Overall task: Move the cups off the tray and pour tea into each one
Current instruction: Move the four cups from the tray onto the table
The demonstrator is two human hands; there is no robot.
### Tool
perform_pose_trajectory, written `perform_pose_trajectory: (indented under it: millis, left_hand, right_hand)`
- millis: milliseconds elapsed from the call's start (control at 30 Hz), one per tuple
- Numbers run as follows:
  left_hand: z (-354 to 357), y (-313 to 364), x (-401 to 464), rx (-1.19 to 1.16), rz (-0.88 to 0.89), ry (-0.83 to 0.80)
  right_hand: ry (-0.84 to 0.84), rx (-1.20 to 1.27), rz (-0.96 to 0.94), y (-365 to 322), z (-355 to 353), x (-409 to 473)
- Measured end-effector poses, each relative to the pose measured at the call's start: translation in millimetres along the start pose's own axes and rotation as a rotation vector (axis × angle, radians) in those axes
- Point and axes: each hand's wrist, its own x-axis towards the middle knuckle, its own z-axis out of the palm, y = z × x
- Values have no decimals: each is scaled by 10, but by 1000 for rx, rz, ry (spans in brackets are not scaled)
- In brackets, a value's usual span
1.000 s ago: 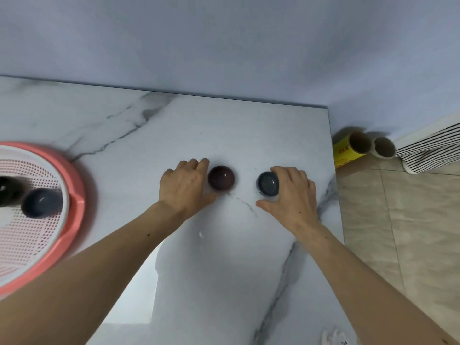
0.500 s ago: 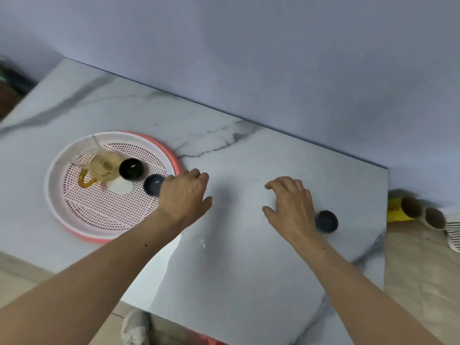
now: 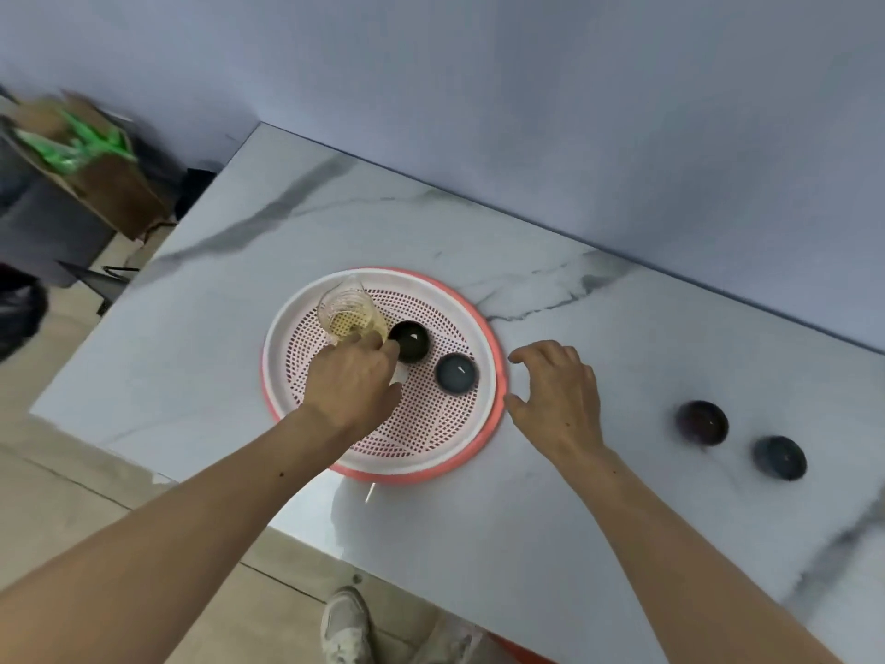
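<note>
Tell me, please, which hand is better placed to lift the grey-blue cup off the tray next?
Probably the right hand: it hovers open beside the tray, close to the grey-blue cup. The left hand is over by the glass pitcher and black cup.

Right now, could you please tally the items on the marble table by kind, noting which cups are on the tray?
Small dark glazed cups on the tray: 2
Small dark glazed cups off the tray, on the white marble table: 2
Clear glass pitcher of pale tea: 1
Round white perforated tray with a pink rim: 1
Total: 6
</note>
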Motion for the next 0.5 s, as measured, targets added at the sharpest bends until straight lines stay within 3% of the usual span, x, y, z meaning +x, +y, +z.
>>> perform_pose_trajectory:
  millis: [267,500]
  left_hand:
    - [346,-170,120,-71,-64,-33]
    - [774,14,189,-214,-178,73]
  right_hand:
    - [-26,-22,-73,-238,389,231]
    - [-18,9,-122,-217,783,378]
